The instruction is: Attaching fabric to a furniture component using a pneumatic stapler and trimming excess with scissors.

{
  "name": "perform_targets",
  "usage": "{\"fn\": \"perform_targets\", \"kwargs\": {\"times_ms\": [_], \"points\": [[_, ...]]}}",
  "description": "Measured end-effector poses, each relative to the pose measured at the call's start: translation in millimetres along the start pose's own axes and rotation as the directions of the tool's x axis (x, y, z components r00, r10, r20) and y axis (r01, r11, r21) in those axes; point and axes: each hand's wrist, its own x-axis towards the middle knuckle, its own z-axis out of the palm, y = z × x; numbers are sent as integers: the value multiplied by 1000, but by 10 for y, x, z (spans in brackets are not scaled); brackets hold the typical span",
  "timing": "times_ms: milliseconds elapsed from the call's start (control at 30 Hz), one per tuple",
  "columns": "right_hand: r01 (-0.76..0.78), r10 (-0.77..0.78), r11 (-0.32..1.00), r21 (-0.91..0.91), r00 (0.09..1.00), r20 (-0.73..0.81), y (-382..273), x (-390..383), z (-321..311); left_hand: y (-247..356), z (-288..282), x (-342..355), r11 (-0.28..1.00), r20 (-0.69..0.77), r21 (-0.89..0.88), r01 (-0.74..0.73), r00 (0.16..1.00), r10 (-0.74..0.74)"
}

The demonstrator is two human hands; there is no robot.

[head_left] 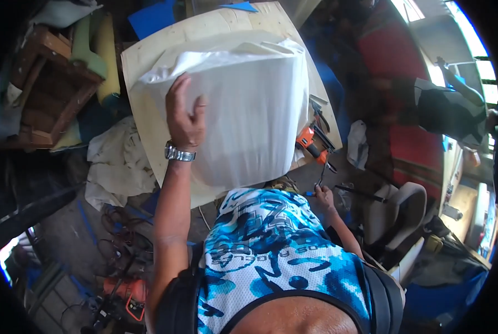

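Note:
A cushion-like block covered in white fabric (243, 111) lies on a pale wooden board (140, 55), the cloth bunched in folds along its far edge. My left hand (186, 121), with a metal watch on the wrist, rests on the left side of this cover, fingers stretched and thumb apart. Close to my body on the right, my right hand (325, 198) is closed around a small item with a thin metal part; its kind is hard to make out. Just beyond that hand, an orange and black staple gun (311, 143) lies at the board's right edge, beside dark-handled tools (319, 116).
Loose cream cloth (118, 161) lies left of the board, below a wooden furniture frame (48, 89). Cords and an orange machine (126, 290) are on the floor at lower left. A grey padded seat piece (405, 211) stands right. Another person (449, 108) is at far right.

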Motion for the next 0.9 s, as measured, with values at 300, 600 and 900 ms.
{"fn": "perform_targets", "kwargs": {"times_ms": [300, 600, 900], "points": [[-64, -97, 917, 393, 921, 376, -1070, 793, -142, 818, 1668, 699, 829, 578, 389, -403, 807, 122], [43, -183, 872, 487, 953, 243, -367, 983, 547, 951, 2373, 1189, 764, 640, 642, -65, 594, -487], [-202, -109, 746, 634, 903, 416, -498, 1006, 184, 508, 1665, 1327, 932, 551, 356, 63, 792, -264]]}}
